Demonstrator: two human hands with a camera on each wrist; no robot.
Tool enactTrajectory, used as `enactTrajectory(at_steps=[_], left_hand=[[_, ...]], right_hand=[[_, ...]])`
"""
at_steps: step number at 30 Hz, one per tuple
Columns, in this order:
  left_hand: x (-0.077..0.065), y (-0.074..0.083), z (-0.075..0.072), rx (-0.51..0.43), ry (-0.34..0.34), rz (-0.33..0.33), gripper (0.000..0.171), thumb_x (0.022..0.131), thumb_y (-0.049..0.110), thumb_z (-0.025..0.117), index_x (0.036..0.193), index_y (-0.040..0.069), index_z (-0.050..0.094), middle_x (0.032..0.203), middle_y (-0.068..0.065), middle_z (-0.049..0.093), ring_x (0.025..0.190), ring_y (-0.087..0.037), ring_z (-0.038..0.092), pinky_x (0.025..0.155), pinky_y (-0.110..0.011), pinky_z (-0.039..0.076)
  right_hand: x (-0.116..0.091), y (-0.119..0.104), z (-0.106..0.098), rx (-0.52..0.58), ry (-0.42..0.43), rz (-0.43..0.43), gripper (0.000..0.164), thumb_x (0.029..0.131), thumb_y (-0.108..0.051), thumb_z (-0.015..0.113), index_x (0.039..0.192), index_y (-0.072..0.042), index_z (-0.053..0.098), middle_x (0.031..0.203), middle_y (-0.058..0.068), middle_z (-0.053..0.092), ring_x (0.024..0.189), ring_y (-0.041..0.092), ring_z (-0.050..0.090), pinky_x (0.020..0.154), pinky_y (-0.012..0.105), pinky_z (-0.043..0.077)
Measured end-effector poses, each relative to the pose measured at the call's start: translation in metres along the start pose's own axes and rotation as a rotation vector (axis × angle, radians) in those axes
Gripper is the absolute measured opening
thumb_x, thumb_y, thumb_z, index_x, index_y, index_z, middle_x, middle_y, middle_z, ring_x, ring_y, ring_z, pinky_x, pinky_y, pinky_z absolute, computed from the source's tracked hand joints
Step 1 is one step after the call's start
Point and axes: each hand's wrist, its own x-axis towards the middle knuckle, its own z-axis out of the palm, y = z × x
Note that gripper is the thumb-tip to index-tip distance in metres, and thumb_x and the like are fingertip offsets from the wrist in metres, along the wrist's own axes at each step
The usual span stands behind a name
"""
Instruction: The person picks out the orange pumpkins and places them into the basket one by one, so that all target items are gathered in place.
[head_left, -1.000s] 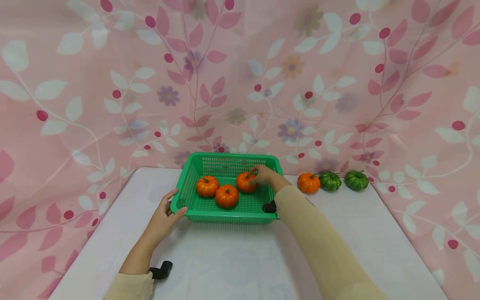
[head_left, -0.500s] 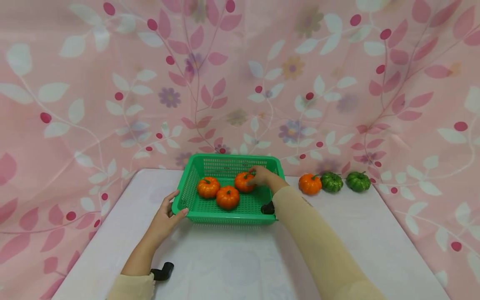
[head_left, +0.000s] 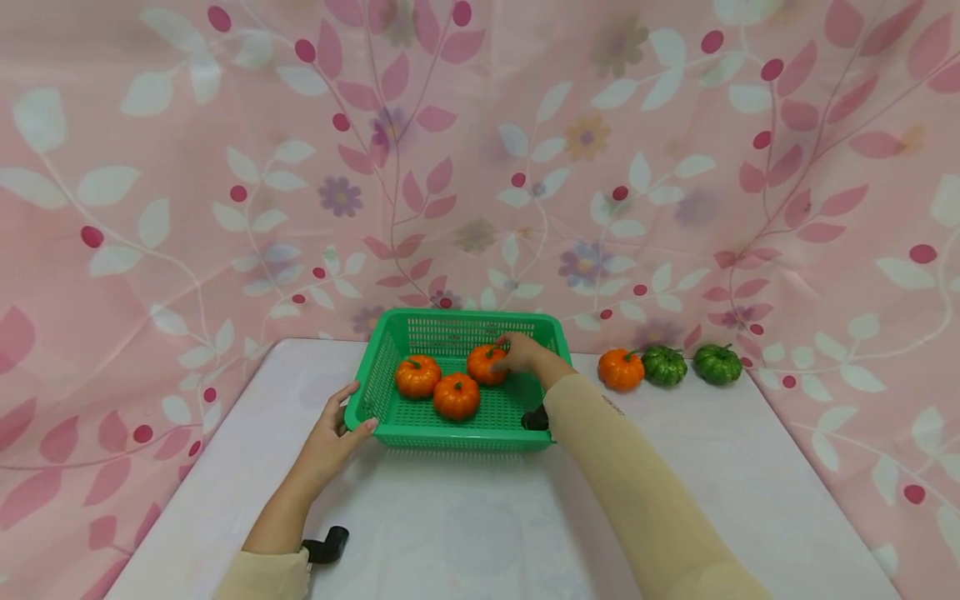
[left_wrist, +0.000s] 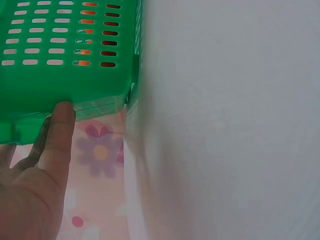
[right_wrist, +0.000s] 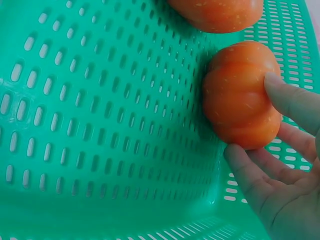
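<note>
A green slotted plastic basket (head_left: 465,432) stands on the white table with three small orange pumpkins inside. My right hand (head_left: 521,354) reaches in over its right side and holds the rightmost orange pumpkin (head_left: 483,367). In the right wrist view, thumb and fingers lie on opposite sides of that pumpkin (right_wrist: 242,95), which sits low in the basket. Beside it are the left orange pumpkin (head_left: 417,377) and the front orange pumpkin (head_left: 456,397). My left hand (head_left: 330,433) touches the basket's front left corner with thumb and fingers spread and fairly straight.
Right of the basket, an orange pumpkin (head_left: 621,370) and two green pumpkins, one nearer (head_left: 664,366) and one farther right (head_left: 717,365), stand in a row along the table's back edge. A pink floral cloth (head_left: 465,167) hangs behind the table (head_left: 450,525).
My right hand and the pumpkin it holds have shifted slightly left, toward the other two pumpkins. The left hand stays at the basket corner. The head view has tilted a little.
</note>
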Motion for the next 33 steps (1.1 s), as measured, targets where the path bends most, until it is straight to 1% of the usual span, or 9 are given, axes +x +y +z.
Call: enactTrajectory(at_steps=[4,8,11,16,18,22,26,29,33], left_hand=[[0.0,0.0,0.001,-0.013,-0.001,0.007,0.08,0.098,0.026,0.067,0.16,0.023,0.017,0.146,-0.023,0.045,0.129,-0.034,0.05,0.088,-0.022,0.047],[0.0,0.001,0.001,-0.018,-0.001,0.012,0.08,0.098,0.025,0.067,0.16,0.022,0.017,0.147,-0.024,0.044,0.129,-0.034,0.05,0.087,-0.02,0.047],[0.0,0.001,0.001,-0.007,0.0,0.02,0.08,0.098,0.026,0.067,0.161,0.021,0.017,0.147,-0.025,0.044,0.129,-0.035,0.05,0.087,-0.021,0.047],[0.0,0.001,0.0,0.0,-0.004,0.025,0.081,0.098,0.029,0.067,0.161,0.022,0.016,0.146,-0.025,0.045,0.127,-0.034,0.051,0.086,-0.023,0.047],[0.0,0.001,0.0,-0.002,-0.006,0.022,0.081,0.098,0.03,0.067,0.161,0.022,0.016,0.146,-0.024,0.045,0.127,-0.034,0.052,0.086,-0.023,0.047],[0.0,0.0,0.0,-0.004,-0.008,0.011,0.081,0.098,0.029,0.068,0.16,0.024,0.017,0.147,-0.022,0.045,0.127,-0.033,0.051,0.087,-0.024,0.048],[0.0,-0.002,-0.001,0.0,-0.006,0.013,0.082,0.098,0.03,0.067,0.161,0.023,0.016,0.147,-0.023,0.044,0.128,-0.033,0.051,0.087,-0.024,0.048],[0.0,-0.003,-0.001,-0.002,-0.01,0.019,0.082,0.098,0.03,0.067,0.161,0.022,0.015,0.148,-0.024,0.043,0.129,-0.034,0.05,0.087,-0.023,0.047],[-0.001,-0.002,-0.001,-0.004,-0.007,0.02,0.082,0.098,0.029,0.067,0.161,0.021,0.016,0.149,-0.025,0.043,0.128,-0.033,0.051,0.086,-0.021,0.047]], right_hand=[[0.001,0.001,-0.001,-0.009,0.003,0.002,0.062,0.09,-0.021,0.077,0.144,-0.008,0.05,0.146,0.018,0.048,0.111,0.031,0.061,0.09,0.041,0.051],[-0.001,0.001,-0.004,-0.019,0.007,-0.014,0.061,0.091,-0.022,0.077,0.144,-0.007,0.05,0.145,0.018,0.049,0.121,0.032,0.056,0.096,0.044,0.048],[-0.002,-0.001,-0.008,-0.024,0.016,-0.043,0.06,0.091,-0.021,0.076,0.143,-0.006,0.05,0.144,0.018,0.049,0.127,0.033,0.051,0.099,0.045,0.046],[-0.009,-0.007,-0.014,-0.016,0.011,-0.074,0.059,0.093,-0.02,0.074,0.145,-0.006,0.049,0.138,0.02,0.051,0.124,0.035,0.051,0.098,0.047,0.046],[-0.012,-0.009,-0.016,-0.018,0.006,-0.083,0.058,0.094,-0.022,0.072,0.145,-0.006,0.048,0.139,0.02,0.05,0.124,0.035,0.051,0.097,0.046,0.047],[-0.019,-0.013,-0.022,-0.005,0.001,-0.103,0.057,0.096,-0.021,0.071,0.145,-0.005,0.048,0.143,0.022,0.048,0.13,0.037,0.047,0.1,0.047,0.045],[-0.025,-0.017,-0.026,0.002,0.001,-0.119,0.057,0.096,-0.02,0.07,0.146,-0.005,0.047,0.147,0.023,0.045,0.134,0.038,0.044,0.103,0.049,0.043],[-0.028,-0.019,-0.028,-0.013,0.002,-0.122,0.058,0.096,-0.022,0.07,0.147,-0.007,0.047,0.147,0.022,0.045,0.136,0.037,0.043,0.104,0.05,0.042],[-0.031,-0.023,-0.031,-0.049,0.01,-0.125,0.058,0.096,-0.024,0.071,0.147,-0.009,0.047,0.146,0.021,0.046,0.133,0.037,0.045,0.103,0.051,0.042]])
